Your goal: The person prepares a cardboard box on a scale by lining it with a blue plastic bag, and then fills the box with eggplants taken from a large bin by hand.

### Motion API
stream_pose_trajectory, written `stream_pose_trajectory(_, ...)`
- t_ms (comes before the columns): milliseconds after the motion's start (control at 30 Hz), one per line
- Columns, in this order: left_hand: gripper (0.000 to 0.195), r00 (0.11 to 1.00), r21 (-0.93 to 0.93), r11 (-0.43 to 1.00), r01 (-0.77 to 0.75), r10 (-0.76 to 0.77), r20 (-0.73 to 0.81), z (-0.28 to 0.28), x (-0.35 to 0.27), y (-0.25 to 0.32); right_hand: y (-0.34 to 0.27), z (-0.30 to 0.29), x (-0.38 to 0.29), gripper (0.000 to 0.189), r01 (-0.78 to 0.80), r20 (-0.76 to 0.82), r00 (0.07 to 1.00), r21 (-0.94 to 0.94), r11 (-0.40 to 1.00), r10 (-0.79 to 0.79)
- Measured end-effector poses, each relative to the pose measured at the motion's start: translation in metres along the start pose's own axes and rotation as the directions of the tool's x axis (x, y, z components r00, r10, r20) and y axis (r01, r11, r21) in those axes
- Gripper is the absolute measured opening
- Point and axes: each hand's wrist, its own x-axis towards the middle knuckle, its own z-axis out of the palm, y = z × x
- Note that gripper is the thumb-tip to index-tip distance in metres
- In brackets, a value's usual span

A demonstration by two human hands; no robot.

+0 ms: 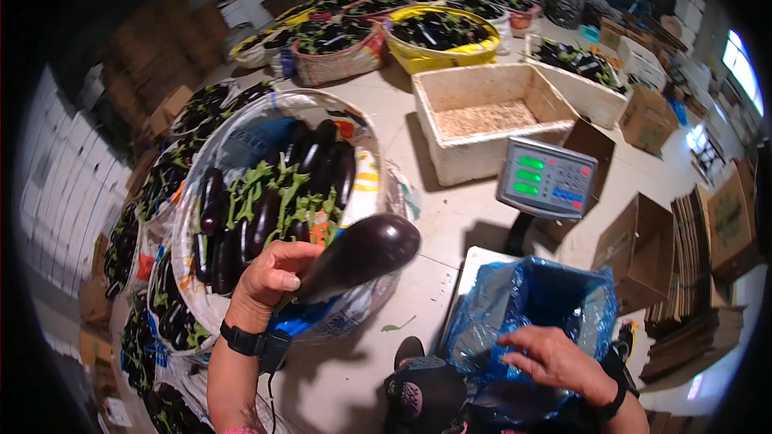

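My left hand [274,274] grips a large dark purple eggplant [365,256] near its stem end, its rounded end pointing right. Beneath and behind it stands a big round lined basket [184,235] of eggplants [265,217] with green stems. My right hand [546,352] hovers over the near part of a box lined with a blue plastic bag [482,319], fingers apart and nothing in them. That box rests on a platform scale [461,289], whose display head [547,178] shows lit green digits. Shadow hides the bottom of the bag.
A white foam box [458,160] with debris inside stands beyond the scale. Farther back are yellow-lined baskets [440,57] of eggplants. More eggplant-filled sacks [175,301] line the left. Open cartons [639,247] and flattened cardboard [687,259] stand at right.
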Motion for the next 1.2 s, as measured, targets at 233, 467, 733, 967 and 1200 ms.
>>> stream_pose_trajectory(233, 0.051, 0.831, 0.628, 0.72, -0.294, -0.132, 0.54, 0.134, 0.074, 0.027, -0.016, -0.039, 0.01, 0.055, -0.032, 0.041, 0.999, 0.74, 0.672, 0.002)
stream_pose_trajectory(467, 0.043, 0.645, 0.545, 0.505, -0.669, 0.029, 0.764, 0.2, 0.134, -0.046, 0.004, -0.052, -0.066, 0.061, -0.327, 0.187, 0.944, 0.453, 0.829, 0.27)
stream_pose_trajectory(733, 0.037, 0.738, 0.596, 0.549, -0.586, 0.058, 0.672, 0.198, 0.15, -0.135, 0.013, -0.049, -0.135, 0.06, -0.656, 0.153, 0.742, 0.37, 0.658, 0.653)
stream_pose_trajectory(967, 0.036, 0.852, 0.729, 0.64, -0.244, -0.218, 0.476, 0.178, 0.147, -0.135, 0.054, -0.028, -0.098, 0.064, -0.69, 0.131, 0.679, 0.452, 0.566, 0.723)
stream_pose_trajectory(1200, 0.032, 0.905, 0.678, 0.734, -0.039, -0.262, 0.336, 0.157, 0.118, -0.135, 0.149, 0.032, -0.024, 0.055, -0.79, 0.265, 0.548, 0.477, 0.386, 0.794)
